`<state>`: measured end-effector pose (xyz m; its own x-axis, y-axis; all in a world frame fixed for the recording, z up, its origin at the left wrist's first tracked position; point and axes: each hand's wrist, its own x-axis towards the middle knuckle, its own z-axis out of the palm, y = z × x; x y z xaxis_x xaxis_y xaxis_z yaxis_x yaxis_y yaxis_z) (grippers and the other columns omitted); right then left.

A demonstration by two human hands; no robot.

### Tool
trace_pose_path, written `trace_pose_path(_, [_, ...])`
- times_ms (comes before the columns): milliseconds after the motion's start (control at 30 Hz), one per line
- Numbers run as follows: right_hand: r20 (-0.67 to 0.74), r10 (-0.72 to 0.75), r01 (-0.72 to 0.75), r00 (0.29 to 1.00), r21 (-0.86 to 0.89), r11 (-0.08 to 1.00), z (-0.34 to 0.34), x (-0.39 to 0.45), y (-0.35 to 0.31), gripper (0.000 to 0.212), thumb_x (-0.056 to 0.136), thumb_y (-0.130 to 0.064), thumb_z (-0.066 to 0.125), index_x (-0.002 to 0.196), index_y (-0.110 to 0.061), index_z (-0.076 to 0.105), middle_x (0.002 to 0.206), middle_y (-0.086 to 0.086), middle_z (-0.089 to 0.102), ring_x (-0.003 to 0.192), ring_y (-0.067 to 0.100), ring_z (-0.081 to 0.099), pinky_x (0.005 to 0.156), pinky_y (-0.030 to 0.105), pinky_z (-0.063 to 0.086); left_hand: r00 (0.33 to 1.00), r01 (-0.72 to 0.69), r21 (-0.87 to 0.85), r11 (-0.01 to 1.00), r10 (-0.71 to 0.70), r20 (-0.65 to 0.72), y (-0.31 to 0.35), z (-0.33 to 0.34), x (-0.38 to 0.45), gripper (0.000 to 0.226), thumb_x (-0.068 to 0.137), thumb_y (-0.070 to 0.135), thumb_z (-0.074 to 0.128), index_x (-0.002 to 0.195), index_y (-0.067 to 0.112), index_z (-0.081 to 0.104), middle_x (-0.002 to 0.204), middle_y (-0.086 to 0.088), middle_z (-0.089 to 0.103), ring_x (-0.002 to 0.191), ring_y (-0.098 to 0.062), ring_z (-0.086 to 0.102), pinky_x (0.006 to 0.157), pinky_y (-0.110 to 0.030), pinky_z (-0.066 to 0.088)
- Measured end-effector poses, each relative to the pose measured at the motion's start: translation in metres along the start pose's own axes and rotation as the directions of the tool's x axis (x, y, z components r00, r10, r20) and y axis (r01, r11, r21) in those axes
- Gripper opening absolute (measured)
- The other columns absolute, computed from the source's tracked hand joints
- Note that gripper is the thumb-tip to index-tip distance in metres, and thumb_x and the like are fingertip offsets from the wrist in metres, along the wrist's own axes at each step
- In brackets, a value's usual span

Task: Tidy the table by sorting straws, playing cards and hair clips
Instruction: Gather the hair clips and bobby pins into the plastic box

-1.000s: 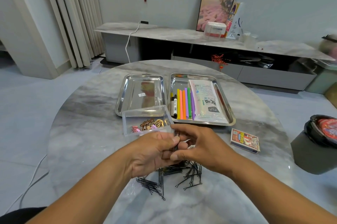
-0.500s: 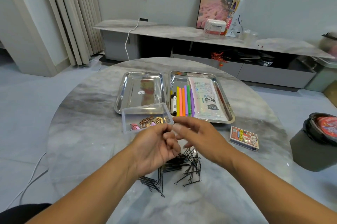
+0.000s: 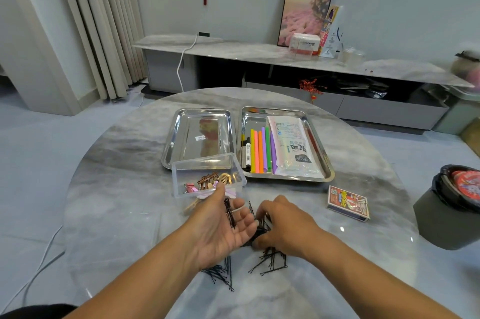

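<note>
- Left hand [image 3: 223,225] lies palm-up with fingers relaxed and spread, a few black hairpins [image 3: 230,212] resting across them.
- Right hand [image 3: 283,225] is palm-down, fingertips curled into the pile of black pins [image 3: 270,261] on the table [image 3: 124,188].
- Clear box [image 3: 207,175] of coloured clips sits just beyond the left hand.
- Straws [image 3: 259,149] lie in the right tray [image 3: 324,160]; card box [image 3: 348,203] sits right of the hands.

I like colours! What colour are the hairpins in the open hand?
Black hairpins lie across the left hand, seen in the head view.
</note>
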<state>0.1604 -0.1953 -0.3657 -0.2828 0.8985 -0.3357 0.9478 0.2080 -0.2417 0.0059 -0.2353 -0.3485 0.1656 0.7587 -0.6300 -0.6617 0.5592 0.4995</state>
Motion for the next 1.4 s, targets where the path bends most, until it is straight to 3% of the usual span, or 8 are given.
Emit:
trace_pose_path(133, [-0.039,-0.034,0.037,0.999,0.081,0.996,0.001,0.003,0.002,0.021,0.076,-0.037,0.078,0.085,-0.031,0.060,0.088,-0.010,0.058,0.082,0.013,0.056,0.060,0.026,0.039,1.000,-0.017,0.010,1.000,0.018,-0.020,0.002,0.001,-0.001,0.055,0.096,0.057,0.041,0.093,0.005,0.057,0.074,-0.014,0.061,0.070,-0.026,0.063,0.060,-0.036,0.061])
trace_pose_path(333, [-0.012,-0.044,0.045,0.999,0.041,0.998,-0.003,0.000,-0.001,0.008,0.087,-0.033,0.067,0.084,-0.028,0.063,0.088,-0.004,0.065,0.086,0.018,0.060,0.060,0.026,0.039,0.999,-0.023,0.043,0.999,0.024,-0.038,0.001,0.002,0.001,0.056,0.097,0.058,0.038,0.099,0.005,0.059,0.081,-0.015,0.065,0.079,-0.029,0.066,0.076,-0.041,0.057])
trace_pose_path(567, [-0.061,-0.002,0.003,0.998,0.014,1.000,-0.024,-0.007,-0.006,0.015,0.095,-0.030,0.055,0.089,-0.021,0.066,0.094,-0.002,0.068,0.091,0.021,0.062,0.079,0.034,0.052,0.990,-0.079,0.072,0.994,0.086,-0.114,-0.001,-0.003,0.005,0.054,0.097,0.055,0.042,0.100,0.005,0.061,0.084,-0.015,0.065,0.082,-0.028,0.065,0.077,-0.039,0.056])
trace_pose_path(767, [0.013,0.057,-0.057,0.998,0.415,0.908,-0.034,-0.014,-0.009,0.031,0.090,-0.022,0.058,0.061,-0.019,0.048,0.063,0.002,0.045,0.059,0.018,0.041,0.058,0.029,0.039,0.982,-0.080,0.070,0.994,0.091,-0.165,-0.007,-0.003,0.010,0.056,0.095,0.058,0.044,0.101,0.005,0.062,0.086,-0.015,0.064,0.085,-0.028,0.065,0.078,-0.039,0.056])
trace_pose_path(1000, [0.086,0.092,-0.125,0.992,0.612,0.781,-0.021,-0.019,-0.020,0.023,0.094,-0.019,0.060,0.073,-0.015,0.068,0.066,0.004,0.062,0.058,0.016,0.051,0.059,0.030,0.046,0.997,-0.051,0.034,0.998,0.053,-0.051,-0.013,-0.002,0.012,0.066,0.096,0.060,0.039,0.120,0.002,0.059,0.115,-0.024,0.067,0.100,-0.031,0.069,0.086,-0.040,0.057])
trace_pose_path(1233, [-0.068,0.100,-0.045,0.993,0.558,0.829,-0.009,-0.024,-0.034,0.017,0.089,-0.022,0.064,0.077,-0.013,0.072,0.076,0.000,0.072,0.070,0.012,0.064,0.064,0.029,0.053,0.997,-0.076,0.034,0.997,0.076,0.000,-0.014,-0.001,0.012,0.050,0.103,0.039,0.037,0.124,-0.002,0.056,0.118,-0.024,0.065,0.104,-0.032,0.066,0.078,-0.041,0.060])
trace_pose_path(1333, [-0.103,0.013,0.046,0.995,0.557,0.830,-0.008,-0.028,-0.037,0.015,0.084,-0.022,0.073,0.070,-0.016,0.072,0.063,-0.013,0.065,0.062,-0.003,0.058,0.059,0.014,0.046,0.997,-0.080,0.060,0.995,0.081,-0.016,-0.016,-0.002,0.013,0.038,0.104,0.026,0.040,0.124,-0.003,0.056,0.114,-0.025,0.066,0.096,-0.030,0.066,0.085,-0.038,0.057])
trace_pose_path(1400, [-0.123,-0.026,0.091,0.992,0.561,0.823,-0.013,-0.029,-0.037,0.015,0.079,-0.026,0.079,0.070,-0.018,0.070,0.058,-0.018,0.060,0.058,-0.008,0.054,0.056,0.009,0.039,0.997,-0.078,0.025,0.997,0.078,-0.006,-0.015,-0.002,0.013,0.033,0.105,0.021,0.037,0.117,-0.003,0.055,0.104,-0.024,0.067,0.082,-0.027,0.069,0.074,-0.036,0.061])
